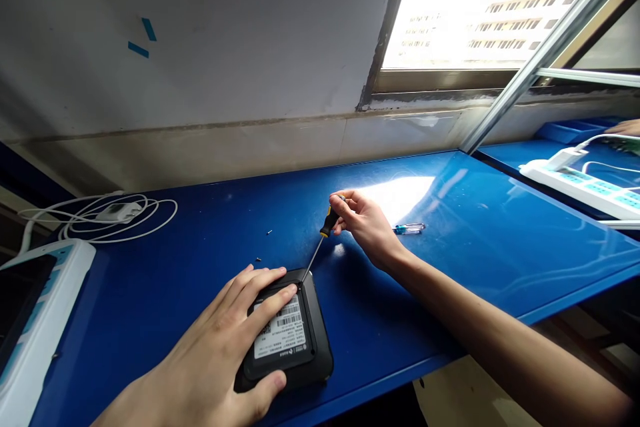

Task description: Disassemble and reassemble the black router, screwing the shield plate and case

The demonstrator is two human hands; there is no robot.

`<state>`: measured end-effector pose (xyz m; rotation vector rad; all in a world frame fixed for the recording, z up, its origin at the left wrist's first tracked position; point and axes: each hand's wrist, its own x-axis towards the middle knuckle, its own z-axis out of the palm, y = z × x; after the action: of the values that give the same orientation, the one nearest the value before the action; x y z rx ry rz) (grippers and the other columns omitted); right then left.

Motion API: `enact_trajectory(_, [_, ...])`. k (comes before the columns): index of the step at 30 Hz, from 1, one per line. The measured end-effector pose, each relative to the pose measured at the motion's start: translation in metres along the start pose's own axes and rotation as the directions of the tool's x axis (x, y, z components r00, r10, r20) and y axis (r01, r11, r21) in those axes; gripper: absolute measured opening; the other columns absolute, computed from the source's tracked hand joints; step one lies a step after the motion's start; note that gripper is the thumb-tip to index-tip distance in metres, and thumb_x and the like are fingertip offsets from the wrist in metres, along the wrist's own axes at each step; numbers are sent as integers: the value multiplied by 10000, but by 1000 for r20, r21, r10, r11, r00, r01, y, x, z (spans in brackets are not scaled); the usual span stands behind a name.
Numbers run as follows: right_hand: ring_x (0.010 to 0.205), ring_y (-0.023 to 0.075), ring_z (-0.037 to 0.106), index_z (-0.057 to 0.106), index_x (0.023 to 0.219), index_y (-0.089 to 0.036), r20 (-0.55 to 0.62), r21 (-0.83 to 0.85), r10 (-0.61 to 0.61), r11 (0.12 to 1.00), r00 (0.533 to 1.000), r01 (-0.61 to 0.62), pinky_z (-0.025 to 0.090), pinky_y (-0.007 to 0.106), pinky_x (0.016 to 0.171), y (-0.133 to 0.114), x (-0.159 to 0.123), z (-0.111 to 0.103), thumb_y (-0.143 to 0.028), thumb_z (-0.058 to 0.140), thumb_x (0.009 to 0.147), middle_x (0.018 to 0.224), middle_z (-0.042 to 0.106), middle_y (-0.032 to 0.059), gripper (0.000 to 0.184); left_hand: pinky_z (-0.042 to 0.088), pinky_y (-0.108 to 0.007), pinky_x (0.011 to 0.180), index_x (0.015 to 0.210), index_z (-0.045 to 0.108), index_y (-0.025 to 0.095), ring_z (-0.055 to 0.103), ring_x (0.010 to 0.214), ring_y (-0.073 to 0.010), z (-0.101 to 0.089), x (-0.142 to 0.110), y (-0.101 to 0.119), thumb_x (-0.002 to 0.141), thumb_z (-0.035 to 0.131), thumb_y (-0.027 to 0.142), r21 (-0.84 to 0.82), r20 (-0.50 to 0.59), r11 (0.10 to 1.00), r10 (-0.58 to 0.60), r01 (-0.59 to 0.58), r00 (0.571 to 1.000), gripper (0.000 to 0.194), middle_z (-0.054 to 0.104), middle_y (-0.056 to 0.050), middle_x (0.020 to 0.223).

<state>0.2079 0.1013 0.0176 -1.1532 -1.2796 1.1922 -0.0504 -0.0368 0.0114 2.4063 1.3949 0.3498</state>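
A black box-shaped device [315,327] with a white printed label [287,333] lies flat on the blue table, label side up. Spread over its left part, my left hand [235,320] rests with fingers stretched out. My right hand [363,223] grips the black and yellow handle of a screwdriver [315,253]. The screwdriver is tilted, and its tip meets the device's far right corner near my left index finger. Two small screws lie behind the device: one screw [258,259] close to it, another screw [269,232] farther back.
Behind my right wrist lies a screwdriver with a clear blue handle [410,229]. A white power strip [65,293] and a coiled white cable [165,220] are at the left. Another power strip [590,187], a blue tray [570,131] and another person's hand [625,127] are at the far right.
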Motion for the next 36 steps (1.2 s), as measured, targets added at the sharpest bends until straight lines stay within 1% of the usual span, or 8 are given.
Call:
enact_trajectory(10, [504, 85, 621, 618, 954, -177, -10, -18, 3, 1000, 1000, -3, 508, 246, 542, 3, 1, -2, -612, 769, 779, 718, 649, -43, 492, 447, -705, 1117, 1554, 373, 419, 362, 1500, -415, 1, -1, 3, 848, 666, 305, 24, -41, 1000, 20, -19, 999, 773, 362, -7, 1656])
enact_trajectory(17, [492, 78, 615, 616, 961, -173, -29, -35, -1, 999, 1000, 0, 498, 235, 528, 3, 4, -3, -574, 773, 799, 712, 650, -44, 460, 446, -702, 1117, 1561, 381, 416, 371, 1488, -416, 2, 1, 0, 841, 638, 309, 58, -66, 996, 75, -72, 995, 772, 377, -5, 1644])
enact_trajectory(19, [491, 78, 614, 618, 962, -172, -29, -36, -7, 999, 1000, 6, 498, 234, 528, 3, 4, -2, -571, 774, 800, 705, 650, -44, 458, 437, -705, 1121, 1567, 368, 429, 358, 1494, -410, 3, 1, -1, 844, 627, 311, 73, -66, 994, 81, -76, 995, 776, 377, 3, 1641])
enact_trajectory(22, [492, 84, 616, 623, 965, -169, -27, -35, -17, 999, 999, 16, 504, 238, 526, 4, 4, -2, -574, 777, 797, 692, 657, -40, 465, 425, -690, 1137, 1573, 374, 408, 347, 1496, -412, 5, 2, -1, 835, 636, 294, 92, -66, 993, 79, -73, 995, 792, 391, -16, 1629])
enact_trajectory(26, [487, 84, 612, 627, 954, -170, -48, -23, -54, 998, 997, 53, 513, 246, 526, 4, 4, -3, -576, 781, 789, 695, 658, -37, 464, 446, -690, 1117, 1575, 379, 411, 373, 1478, -428, 5, 5, -3, 838, 651, 314, 116, -60, 991, 70, -63, 996, 792, 397, -26, 1623])
enact_trajectory(29, [558, 104, 669, 607, 1001, -189, -96, -1, -111, 994, 989, 112, 559, 266, 590, 6, 6, -5, -590, 782, 777, 770, 674, -30, 491, 462, -688, 1104, 1583, 356, 434, 392, 1468, -430, 4, 6, -4, 862, 651, 348, 111, -22, 988, 106, -103, 994, 784, 408, -20, 1617])
enact_trajectory(33, [731, 168, 748, 578, 1000, -212, -119, 18, -167, 985, 979, 170, 619, 328, 730, 9, 7, -4, -599, 840, 692, 840, 695, -15, 560, 408, -707, 1140, 1571, 371, 454, 367, 1488, -422, 3, 7, -1, 856, 647, 332, 100, -60, 995, 28, -22, 998, 776, 407, -5, 1617])
enact_trajectory(36, [767, 192, 760, 573, 958, -222, -100, -8, -184, 983, 978, 184, 610, 348, 755, 12, 7, -1, -571, 866, 667, 809, 707, -16, 540, 407, -712, 1139, 1581, 347, 462, 349, 1496, -437, 3, 7, -1, 851, 681, 371, 77, -4, 996, 41, -40, 999, 808, 393, -12, 1628])
